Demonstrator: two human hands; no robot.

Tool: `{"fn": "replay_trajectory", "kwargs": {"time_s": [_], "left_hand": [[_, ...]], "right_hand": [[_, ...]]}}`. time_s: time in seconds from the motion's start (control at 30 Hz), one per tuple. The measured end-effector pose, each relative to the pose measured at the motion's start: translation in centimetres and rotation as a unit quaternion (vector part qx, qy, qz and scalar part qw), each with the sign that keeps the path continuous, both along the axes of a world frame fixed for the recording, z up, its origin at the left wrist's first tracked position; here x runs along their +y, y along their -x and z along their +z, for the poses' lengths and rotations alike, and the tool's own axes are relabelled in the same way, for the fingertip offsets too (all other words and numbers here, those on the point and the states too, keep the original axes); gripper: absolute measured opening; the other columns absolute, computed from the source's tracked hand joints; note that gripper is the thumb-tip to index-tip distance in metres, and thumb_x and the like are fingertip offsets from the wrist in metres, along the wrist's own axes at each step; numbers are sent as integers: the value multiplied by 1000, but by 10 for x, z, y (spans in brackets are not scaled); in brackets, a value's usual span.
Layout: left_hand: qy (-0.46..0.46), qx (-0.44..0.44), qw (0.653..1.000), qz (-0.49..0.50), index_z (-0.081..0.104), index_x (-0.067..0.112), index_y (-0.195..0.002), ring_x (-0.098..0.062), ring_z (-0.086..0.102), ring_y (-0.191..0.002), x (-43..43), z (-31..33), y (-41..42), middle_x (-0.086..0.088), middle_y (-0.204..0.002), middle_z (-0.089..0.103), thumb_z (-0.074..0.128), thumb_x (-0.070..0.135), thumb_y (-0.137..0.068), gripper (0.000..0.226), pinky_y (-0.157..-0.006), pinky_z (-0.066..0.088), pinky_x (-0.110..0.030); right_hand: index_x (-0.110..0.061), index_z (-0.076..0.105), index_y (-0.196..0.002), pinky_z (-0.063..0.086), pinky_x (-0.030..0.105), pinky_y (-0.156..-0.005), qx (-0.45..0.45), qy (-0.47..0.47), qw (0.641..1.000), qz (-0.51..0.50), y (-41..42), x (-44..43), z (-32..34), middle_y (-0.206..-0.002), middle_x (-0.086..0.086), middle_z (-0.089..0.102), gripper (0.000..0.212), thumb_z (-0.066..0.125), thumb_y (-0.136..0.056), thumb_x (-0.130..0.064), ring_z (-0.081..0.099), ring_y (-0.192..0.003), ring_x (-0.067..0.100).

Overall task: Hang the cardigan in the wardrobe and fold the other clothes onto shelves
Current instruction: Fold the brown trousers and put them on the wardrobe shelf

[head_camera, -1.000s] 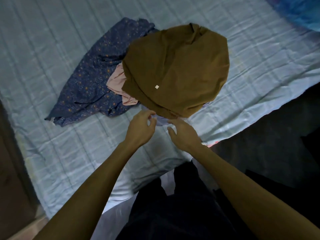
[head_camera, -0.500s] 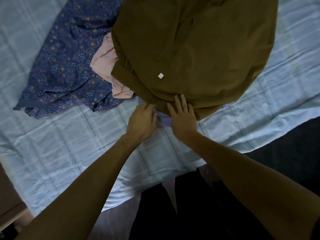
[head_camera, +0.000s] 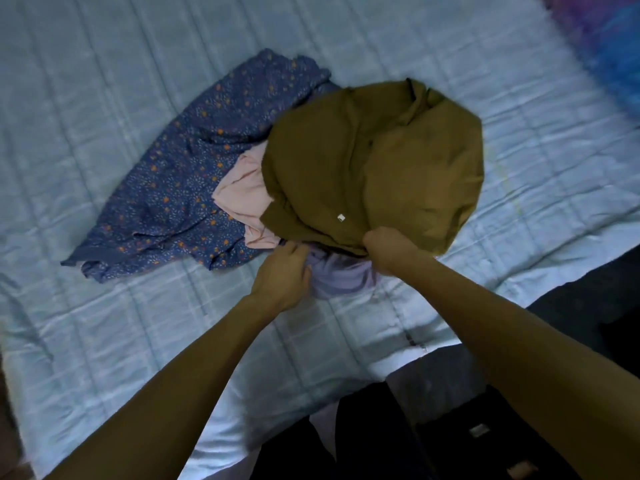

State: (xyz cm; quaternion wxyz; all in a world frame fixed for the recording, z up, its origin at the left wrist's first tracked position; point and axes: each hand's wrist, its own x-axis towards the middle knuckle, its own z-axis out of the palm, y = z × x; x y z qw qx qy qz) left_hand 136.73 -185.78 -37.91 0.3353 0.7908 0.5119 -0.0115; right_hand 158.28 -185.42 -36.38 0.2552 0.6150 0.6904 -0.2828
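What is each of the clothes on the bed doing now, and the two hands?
brown garment, crumpled on top of the pile.
right hand, grips the brown garment's near edge.
lilac garment, bunched, partly under the brown garment.
left hand, fingers curled on the lilac garment.
pink garment, crumpled, partly tucked under the brown garment.
blue flowery garment, lying rumpled on the sheet, untouched.
bed sheet, wrinkled.

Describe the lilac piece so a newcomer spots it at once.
On the pale blue quilt, find the big olive-brown garment. At its near edge, between the left hand and right hand, a lilac garment pokes out. It alone is pale purple; its neighbours are pink cloth and navy floral cloth.
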Motion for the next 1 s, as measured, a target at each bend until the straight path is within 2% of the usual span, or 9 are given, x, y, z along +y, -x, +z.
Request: {"fn": "replay_trajectory", "kwargs": {"time_s": [0.17,0.23,0.3,0.4,0.5,0.6,0.7,0.9,1.0], "left_hand": [[7,-66,998,-12,38,8,-141,-36,45,-120,5,62,-16,-19,-132,47,50,37,-84,65,-95,43,-46],[0,-112,994,-2,25,10,-147,-33,38,-129,2,93,-29,-16,-144,38,62,37,-85,77,-101,38,-48],[-67,-174,982,27,31,5,-141,-37,37,-129,1,127,-43,-20,-141,39,71,33,-79,79,-102,36,-51],[-230,-232,942,73,34,1,-130,-42,34,-129,5,178,-56,-26,-138,37,74,27,-69,77,-107,29,-56],[-272,-241,929,64,36,7,-131,-38,42,-125,12,223,-62,-20,-131,47,73,22,-71,72,-108,25,-54],[-241,-264,934,4,48,17,-116,-32,61,-91,10,264,-61,-11,-95,67,68,22,-78,43,-89,45,-42],[-212,-284,935,-4,52,20,-106,-32,64,-78,8,292,-55,-9,-84,69,61,24,-79,28,-62,51,-39],[-250,-224,942,-7,63,23,-105,-31,64,-91,22,348,-45,-9,-98,70,51,21,-75,32,-72,51,-37],[-314,-213,925,-17,63,20,-103,-32,63,-92,28,396,-49,-11,-100,69,50,28,-91,20,-72,50,-38]], "right_hand": [[-12,60,-113,35,42,-102,-12,-157,987,-21,1,-12,95,-136,9,49,28,57,-86,-12,39,-132,28],[-16,58,-114,38,37,-88,10,-215,976,-35,6,-19,138,-127,9,54,26,56,-89,-21,47,-122,29],[-12,59,-112,37,32,-70,42,-248,965,-69,13,-26,187,-112,14,61,23,54,-90,-19,57,-103,32],[-10,64,-115,42,35,-76,110,-347,930,-55,20,-46,266,-111,16,65,35,70,-81,-17,57,-100,26],[-18,62,-111,44,37,-67,54,-394,916,-47,18,-62,328,-102,7,60,30,66,-82,-22,57,-93,24],[-21,62,-107,46,38,-68,18,-424,902,-86,8,-81,373,-99,4,60,25,59,-83,-20,58,-93,27],[-20,65,-108,47,37,-78,29,-479,866,-136,-6,-99,409,-105,6,64,32,62,-77,-11,59,-98,28],[-17,66,-106,43,33,-77,14,-553,816,-169,-43,-121,470,-104,10,68,45,60,-65,1,61,-98,31],[-12,64,-107,44,37,-79,-12,-588,793,-160,-75,-135,495,-103,16,67,41,59,-68,3,60,-98,35]]}}
